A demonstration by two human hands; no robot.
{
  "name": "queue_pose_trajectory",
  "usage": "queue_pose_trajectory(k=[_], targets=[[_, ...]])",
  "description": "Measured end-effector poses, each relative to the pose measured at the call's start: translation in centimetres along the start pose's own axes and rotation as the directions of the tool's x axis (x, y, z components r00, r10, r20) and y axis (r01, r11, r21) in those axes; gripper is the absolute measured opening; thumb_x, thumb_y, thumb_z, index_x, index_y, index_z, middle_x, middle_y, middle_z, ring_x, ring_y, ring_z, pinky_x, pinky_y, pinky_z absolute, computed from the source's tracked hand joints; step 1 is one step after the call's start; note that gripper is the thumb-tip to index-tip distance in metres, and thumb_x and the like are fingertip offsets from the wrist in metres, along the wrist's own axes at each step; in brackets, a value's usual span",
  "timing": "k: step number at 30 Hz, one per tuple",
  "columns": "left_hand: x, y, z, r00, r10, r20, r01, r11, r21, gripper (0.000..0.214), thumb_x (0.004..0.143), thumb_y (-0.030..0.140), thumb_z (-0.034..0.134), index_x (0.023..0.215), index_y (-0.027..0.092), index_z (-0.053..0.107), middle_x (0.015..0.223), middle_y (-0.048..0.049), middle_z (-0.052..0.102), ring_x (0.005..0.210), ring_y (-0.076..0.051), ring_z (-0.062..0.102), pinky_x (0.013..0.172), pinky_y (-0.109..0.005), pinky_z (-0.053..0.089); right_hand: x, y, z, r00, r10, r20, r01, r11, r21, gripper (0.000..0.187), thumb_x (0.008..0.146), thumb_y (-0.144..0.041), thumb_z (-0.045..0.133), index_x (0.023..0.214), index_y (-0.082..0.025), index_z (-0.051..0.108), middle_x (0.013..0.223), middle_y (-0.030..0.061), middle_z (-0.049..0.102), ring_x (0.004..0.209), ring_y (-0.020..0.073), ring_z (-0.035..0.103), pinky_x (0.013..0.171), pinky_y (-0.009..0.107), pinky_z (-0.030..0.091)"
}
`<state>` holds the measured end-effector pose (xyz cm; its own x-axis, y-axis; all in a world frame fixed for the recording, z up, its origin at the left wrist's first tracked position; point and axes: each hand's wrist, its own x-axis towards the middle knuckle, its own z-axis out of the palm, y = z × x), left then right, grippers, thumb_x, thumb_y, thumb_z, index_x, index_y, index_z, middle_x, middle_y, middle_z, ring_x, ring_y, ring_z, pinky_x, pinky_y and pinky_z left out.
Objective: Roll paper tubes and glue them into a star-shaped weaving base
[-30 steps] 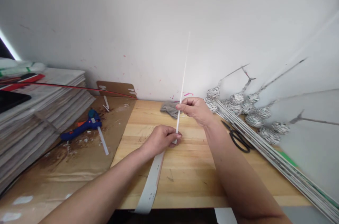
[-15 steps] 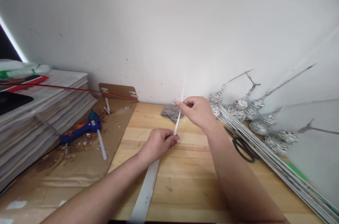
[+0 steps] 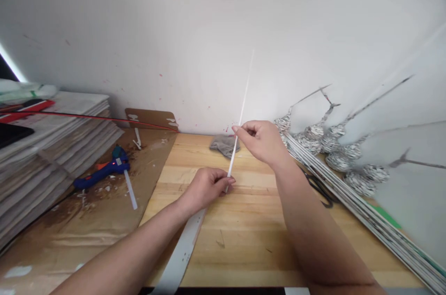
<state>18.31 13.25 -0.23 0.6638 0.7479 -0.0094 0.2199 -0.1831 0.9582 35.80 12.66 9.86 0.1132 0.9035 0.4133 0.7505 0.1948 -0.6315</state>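
Observation:
A long thin white rolled paper stick (image 3: 243,100) rises steeply from the wooden table (image 3: 244,220) toward the wall. My left hand (image 3: 207,187) pinches its lower end just above the tabletop, fingers closed round it. My right hand (image 3: 262,140) pinches the same stick a little higher, thumb and forefinger pressed on it. A flat grey-white paper strip (image 3: 181,251) runs from under my left hand to the table's front edge.
A blue hot glue gun (image 3: 100,169) with a white glue stick lies on brown cardboard (image 3: 87,220) at left. Stacked newspapers (image 3: 42,146) stand far left. A grey cloth (image 3: 223,144) lies by the wall. Black scissors (image 3: 318,188), bundled paper sticks (image 3: 365,213) and wound paper balls (image 3: 334,151) fill the right.
The stick dipped forward and looked short half a second ago; now it stands tall again. Both hands kept their pinch, the right one shifting slightly up and right.

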Motion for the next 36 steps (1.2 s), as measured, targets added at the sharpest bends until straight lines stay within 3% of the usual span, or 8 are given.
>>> queue_pose_trajectory(k=[5,9,14,18,26,31,34,36], targets=[[-0.1,0.2,0.0,0.978,0.138,-0.159,-0.080,0.942,0.325,0.032,0.088,0.036,0.051,0.066,0.018,0.065,0.064,-0.0009,0.067,0.060,-0.013,0.058,0.060,-0.023,0.040,-0.5,-0.8,1.1,0.964,-0.131,-0.230,0.023,0.907,-0.421,0.036,0.085,-0.038,0.053,0.055,-0.018,0.059,0.057,0.0037,0.058,0.052,0.0135,0.046,0.055,0.028,0.026],[-0.1,0.3,-0.1,0.975,0.146,-0.166,-0.084,0.940,0.331,0.034,0.088,0.038,0.051,0.066,0.018,0.065,0.066,-0.0023,0.068,0.062,-0.014,0.059,0.061,-0.024,0.041,-0.4,-0.7,1.1,0.940,-0.119,-0.321,-0.013,0.925,-0.380,0.042,0.088,-0.043,0.051,0.055,-0.017,0.061,0.057,0.0057,0.059,0.055,0.0146,0.048,0.055,0.028,0.027],[-0.1,0.5,-0.1,0.997,-0.029,0.076,0.045,0.974,-0.223,0.033,0.082,0.046,0.061,0.081,0.014,0.070,0.077,-0.0069,0.071,0.070,-0.016,0.064,0.067,-0.027,0.052,0.3,0.3,-0.5,0.994,0.075,0.076,-0.094,0.955,0.282,0.051,0.086,-0.060,0.049,0.080,-0.015,0.072,0.064,0.0041,0.062,0.054,0.0120,0.050,0.051,0.025,0.035],[0.1,0.5,-0.1,0.990,-0.054,0.134,0.102,0.916,-0.387,0.038,0.077,0.048,0.068,0.086,0.011,0.071,0.076,-0.0081,0.071,0.067,-0.015,0.064,0.066,-0.028,0.054,0.4,0.7,-0.6,0.932,-0.009,0.363,-0.141,0.912,0.386,0.044,0.078,-0.057,0.063,0.087,-0.015,0.074,0.074,0.0051,0.066,0.059,0.0122,0.052,0.052,0.023,0.038],[0.1,0.4,0.0,0.997,-0.052,-0.056,0.043,0.987,-0.153,0.034,0.080,0.046,0.063,0.073,0.014,0.071,0.074,-0.0072,0.071,0.066,-0.016,0.064,0.067,-0.028,0.055,-0.4,-0.5,0.3,0.985,-0.056,0.163,0.056,0.998,0.005,0.039,0.083,-0.044,0.057,0.054,-0.018,0.060,0.056,-0.0009,0.055,0.051,0.0101,0.043,0.052,0.025,0.031],[0.2,0.2,0.1,0.992,-0.016,-0.125,0.005,0.996,-0.088,0.032,0.082,0.044,0.060,0.071,0.016,0.070,0.072,-0.0061,0.071,0.066,-0.016,0.064,0.065,-0.026,0.053,-0.8,-1.0,1.2,0.998,-0.052,-0.020,0.046,0.973,-0.225,0.033,0.082,-0.038,0.058,0.056,-0.019,0.059,0.047,-0.0018,0.051,0.046,0.0111,0.039,0.051,0.027,0.027],[0.1,0.4,-0.1,0.996,-0.040,-0.081,0.023,0.981,-0.191,0.032,0.080,0.045,0.063,0.074,0.015,0.070,0.072,-0.0066,0.071,0.067,-0.016,0.064,0.066,-0.027,0.054,-0.7,-0.9,1.4,0.996,-0.056,-0.074,0.038,0.974,-0.222,0.039,0.084,-0.046,0.056,0.057,-0.019,0.062,0.047,-0.0005,0.051,0.047,0.0118,0.040,0.051,0.027,0.027],[0.0,0.7,-0.3,0.997,-0.069,0.024,0.073,0.944,-0.321,0.034,0.078,0.047,0.066,0.079,0.013,0.071,0.074,-0.0072,0.071,0.068,-0.016,0.065,0.066,-0.028,0.054,-0.4,-0.6,1.1,0.999,-0.031,0.027,0.032,0.998,-0.057,0.043,0.085,-0.053,0.054,0.064,-0.018,0.067,0.052,0.0007,0.054,0.050,0.0120,0.044,0.051,0.026,0.029]])
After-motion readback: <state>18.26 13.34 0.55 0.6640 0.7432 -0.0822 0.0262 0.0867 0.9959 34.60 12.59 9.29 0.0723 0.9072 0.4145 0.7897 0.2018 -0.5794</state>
